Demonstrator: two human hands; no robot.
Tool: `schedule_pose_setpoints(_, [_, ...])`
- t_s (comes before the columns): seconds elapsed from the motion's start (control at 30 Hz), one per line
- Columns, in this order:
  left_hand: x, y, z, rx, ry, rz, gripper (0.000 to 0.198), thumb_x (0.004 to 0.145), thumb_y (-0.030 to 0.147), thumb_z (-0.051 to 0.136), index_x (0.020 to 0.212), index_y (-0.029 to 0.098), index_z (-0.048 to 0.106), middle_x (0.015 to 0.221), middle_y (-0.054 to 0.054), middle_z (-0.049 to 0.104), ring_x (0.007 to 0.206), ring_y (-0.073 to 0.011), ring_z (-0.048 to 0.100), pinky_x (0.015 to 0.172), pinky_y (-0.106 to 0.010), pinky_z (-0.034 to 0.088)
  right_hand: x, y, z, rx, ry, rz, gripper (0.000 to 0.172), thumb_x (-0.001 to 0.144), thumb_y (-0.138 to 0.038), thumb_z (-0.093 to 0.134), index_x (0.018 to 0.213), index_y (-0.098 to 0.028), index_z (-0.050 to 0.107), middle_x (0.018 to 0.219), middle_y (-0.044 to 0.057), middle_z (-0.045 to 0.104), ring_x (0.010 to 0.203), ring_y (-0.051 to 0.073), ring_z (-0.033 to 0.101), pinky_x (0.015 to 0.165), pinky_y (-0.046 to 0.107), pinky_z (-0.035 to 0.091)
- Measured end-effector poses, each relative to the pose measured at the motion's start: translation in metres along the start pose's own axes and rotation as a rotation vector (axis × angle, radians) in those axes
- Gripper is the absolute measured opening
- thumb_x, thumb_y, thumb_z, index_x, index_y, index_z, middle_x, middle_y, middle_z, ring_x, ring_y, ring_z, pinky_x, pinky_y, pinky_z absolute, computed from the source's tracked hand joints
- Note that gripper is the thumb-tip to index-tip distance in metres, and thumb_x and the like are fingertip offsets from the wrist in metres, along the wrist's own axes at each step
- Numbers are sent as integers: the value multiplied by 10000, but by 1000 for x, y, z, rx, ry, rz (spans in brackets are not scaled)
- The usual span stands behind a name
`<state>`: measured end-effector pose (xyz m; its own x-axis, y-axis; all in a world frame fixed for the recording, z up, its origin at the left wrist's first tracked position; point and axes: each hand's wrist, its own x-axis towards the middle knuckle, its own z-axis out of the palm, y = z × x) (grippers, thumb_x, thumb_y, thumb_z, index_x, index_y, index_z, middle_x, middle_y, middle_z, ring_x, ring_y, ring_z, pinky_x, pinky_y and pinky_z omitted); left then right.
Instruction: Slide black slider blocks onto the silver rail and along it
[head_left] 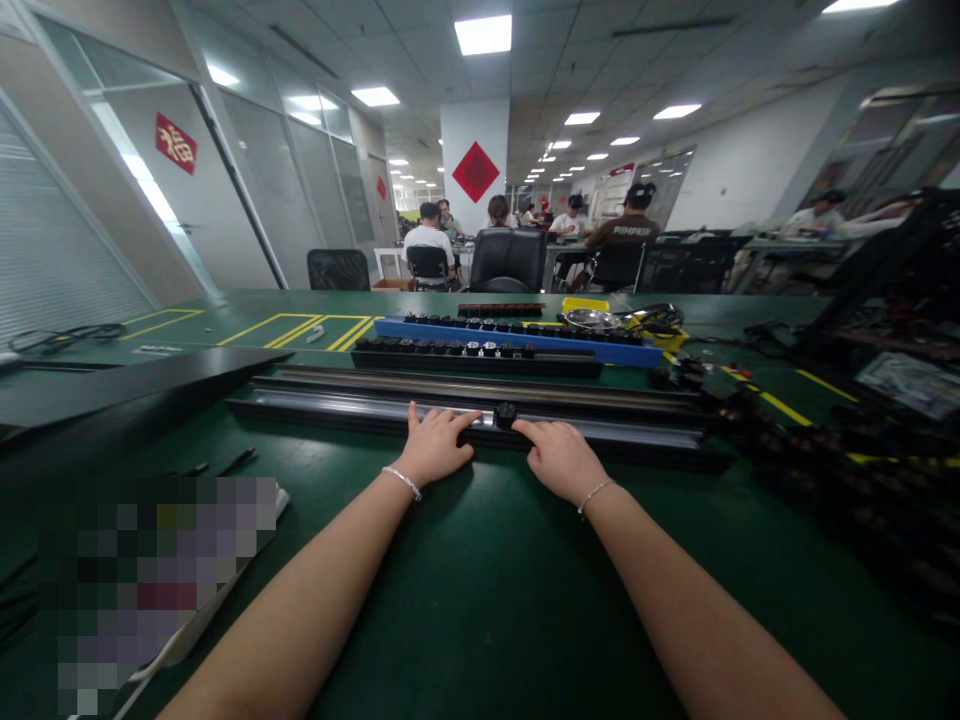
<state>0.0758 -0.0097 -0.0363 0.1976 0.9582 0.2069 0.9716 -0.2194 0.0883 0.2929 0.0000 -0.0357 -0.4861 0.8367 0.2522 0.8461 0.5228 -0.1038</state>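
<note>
Both arms stretched out over the green table (480,600), a thin bracelet on each wrist. Left hand (435,447) flat on the near edge of the long metal rail (337,405), fingers spread and resting open, clamped on nothing. Right hand (559,458) just beside it, knuckles curled, forefinger reaching left to touch the small black slider (505,414) sitting on the rail between the two hands; pinched or merely pressed, hard to say from this angle, so no sure call on that grip. Rail lying crosswise, left to right, in the middle of the table, a second dark rail (465,386) right behind it on the far side. Farther back, a black tray of knobs (477,356) and behind that a blue tray (517,338) with more dark parts in a row. Metal bowl (591,320) and yellow box (585,304) at the far right of the trays. Dark tangle of parts (847,470) along the right edge. Seated people (429,240) at desks well beyond the table.
</note>
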Motion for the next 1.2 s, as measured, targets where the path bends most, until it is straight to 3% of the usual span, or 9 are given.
schedule_pose_setpoints(1.2, [1,-1,2,0,9,7,525,799,365,483,1321,391,433,1100,-32,603,1128,-266,470,1056,-638,30,-7,19,-6,30,48,20,435,793,-127,405,1178,-222,584,1124,55,642,987,179,575,913,305,379])
